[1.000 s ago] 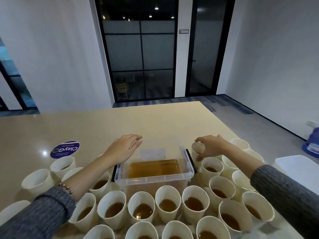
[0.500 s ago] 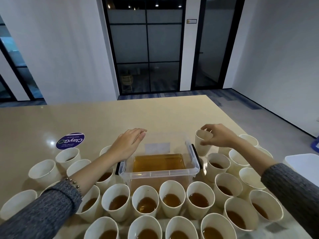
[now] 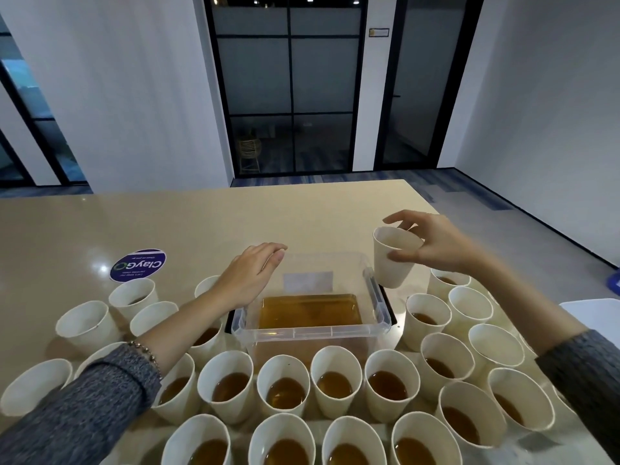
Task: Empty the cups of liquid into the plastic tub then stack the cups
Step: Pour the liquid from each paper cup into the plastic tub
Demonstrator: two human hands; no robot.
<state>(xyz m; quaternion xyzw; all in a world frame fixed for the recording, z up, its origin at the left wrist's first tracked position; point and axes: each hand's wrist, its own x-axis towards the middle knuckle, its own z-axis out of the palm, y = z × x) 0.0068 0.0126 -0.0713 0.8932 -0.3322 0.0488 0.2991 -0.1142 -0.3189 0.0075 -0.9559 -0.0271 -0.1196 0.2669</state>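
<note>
A clear plastic tub (image 3: 377,298) with brown liquid in it sits mid-table. My right hand (image 3: 432,243) grips a white paper cup (image 3: 391,263) by its rim, lifted above the table just right of the tub's far corner. My left hand (image 3: 253,271) rests with relaxed fingers on the tub's far left rim. Several white cups holding brown liquid (image 3: 285,385) ring the tub at the front and right. Empty cups (image 3: 85,325) stand at the left.
A round purple ClayGo sticker (image 3: 138,265) lies on the beige table (image 3: 302,216) at the left. A white flat object (image 3: 595,317) sits at the right edge. Bare tabletop stretches beyond the tub; the floor drops off on the right.
My right hand has lifted the cup off the table and raised it beside the tub. My left hand has stayed on the tub's rim.
</note>
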